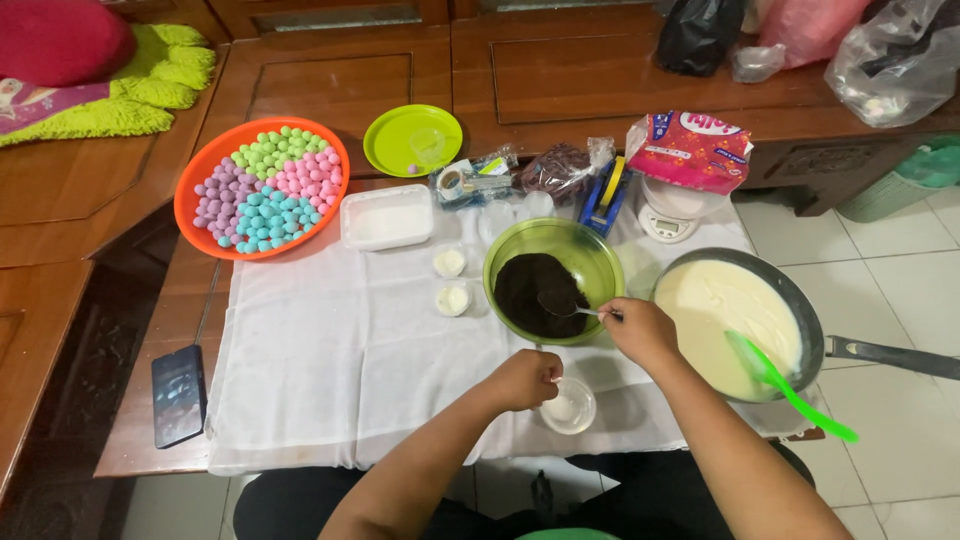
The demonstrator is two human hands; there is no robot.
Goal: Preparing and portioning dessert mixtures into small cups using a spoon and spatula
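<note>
My right hand point(638, 330) grips a metal spoon point(566, 307) whose bowl dips into dark crumbs inside a green bowl point(600, 262) at the middle of the table. Just in front of that bowl, my left hand point(524, 379) is closed on the rim of a small clear cup point(570, 408) with white filling in it. Two more small filled cups point(451, 281) stand to the left of the green bowl on the white cloth point(330, 370).
A dark pan point(808, 322) of white cream with a green spatula point(790, 387) sits at the right, handle pointing right. At the back: an orange tray point(196, 170) of coloured balls, a green plate point(412, 140), a white container point(387, 217), a scale, bags. A phone point(178, 393) lies left.
</note>
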